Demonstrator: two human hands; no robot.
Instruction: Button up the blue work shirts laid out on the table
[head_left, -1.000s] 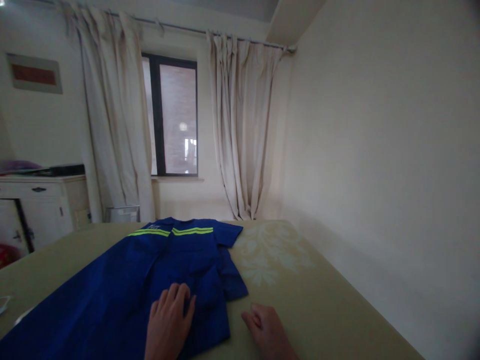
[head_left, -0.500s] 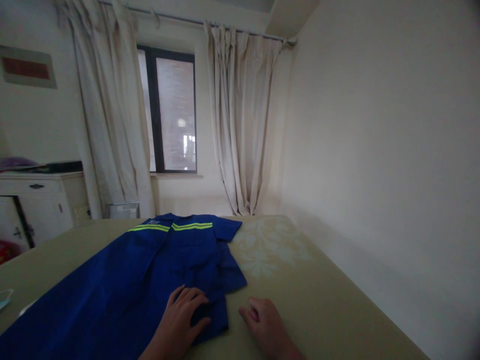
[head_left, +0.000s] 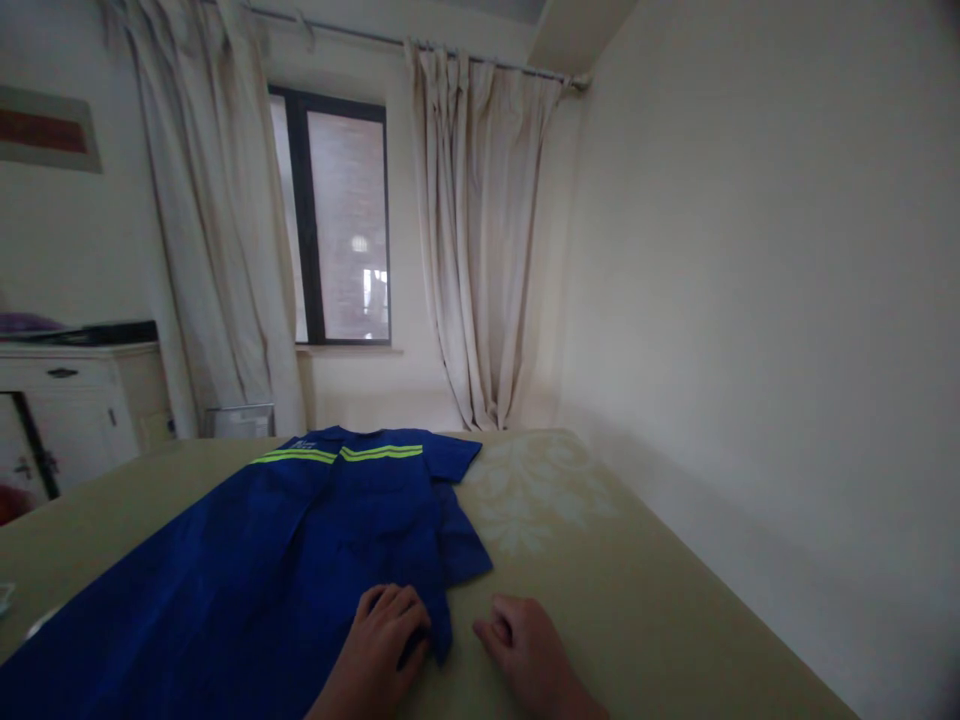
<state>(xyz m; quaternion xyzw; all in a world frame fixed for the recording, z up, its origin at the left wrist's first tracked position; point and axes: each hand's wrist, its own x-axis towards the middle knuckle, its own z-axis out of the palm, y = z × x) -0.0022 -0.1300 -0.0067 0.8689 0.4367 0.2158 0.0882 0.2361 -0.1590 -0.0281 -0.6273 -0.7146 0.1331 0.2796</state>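
A dark blue short-sleeved work shirt (head_left: 352, 500) with bright yellow-green chest stripes lies spread over the table, its collar end at the far side. My left hand (head_left: 386, 630) rests on the shirt near its right-hand side, fingers curled in and the cloth bunched beside them. The fingertips are partly hidden, but the fabric edge is drawn in toward them. To the right of the shirt, my right hand (head_left: 525, 640) is closed in a loose fist just over the table, apart from the cloth, with nothing visible in it.
The table (head_left: 637, 600) has a pale olive cover with a light leaf pattern, and a wall (head_left: 787, 400) runs along its right. At the left table edge lies a small pale object (head_left: 6, 597). Behind stand a white cabinet (head_left: 82, 400), curtains (head_left: 487, 250) and a window (head_left: 349, 230).
My left hand has moved slightly right and its spread fingers have curled in. The shirt's near right corner has been drawn in and creased. The right hand has barely shifted.
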